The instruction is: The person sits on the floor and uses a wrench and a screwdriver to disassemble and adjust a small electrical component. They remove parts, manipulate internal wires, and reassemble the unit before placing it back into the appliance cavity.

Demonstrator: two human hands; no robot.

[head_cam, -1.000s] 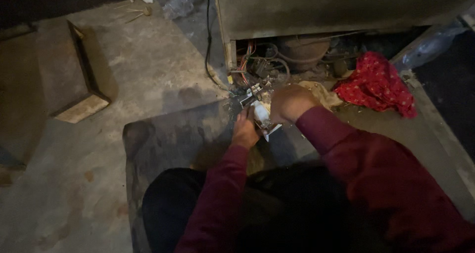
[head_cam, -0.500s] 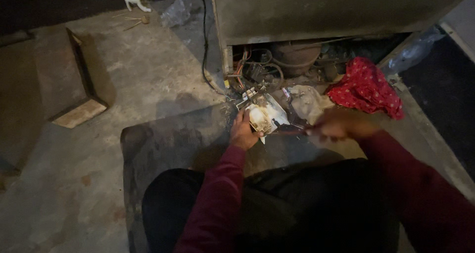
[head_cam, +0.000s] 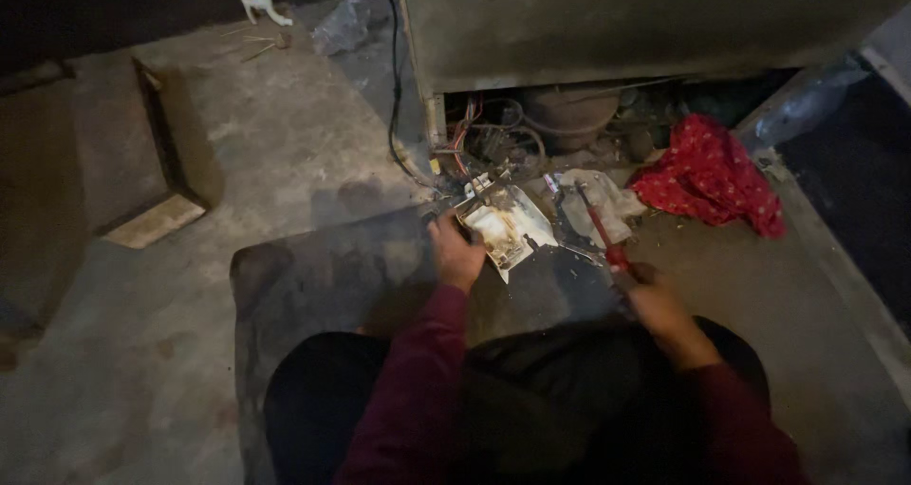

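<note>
My left hand point(head_cam: 455, 252) grips the edge of a scorched white electrical part point(head_cam: 505, 224), holding it tilted just in front of the appliance's open base. Coloured wires point(head_cam: 465, 134) run from the part back into the compartment. A red-handled screwdriver point(head_cam: 598, 227) is held in my right hand point(head_cam: 657, 300), with its tip pointing up toward a pale crumpled cloth point(head_cam: 593, 205) beside the part. Both arms wear dark red sleeves.
The appliance's grey body point(head_cam: 645, 25) rises behind, with a round dark compressor point(head_cam: 569, 115) in its base. A red patterned cloth point(head_cam: 712, 177) lies at the right. I sit on a grey mat point(head_cam: 313, 286). A black cable point(head_cam: 394, 86) hangs down; a wooden board point(head_cam: 152, 221) lies left.
My right hand left the white part, swung out to the right and came back holding the red-handled screwdriver. My left hand stayed on the part.
</note>
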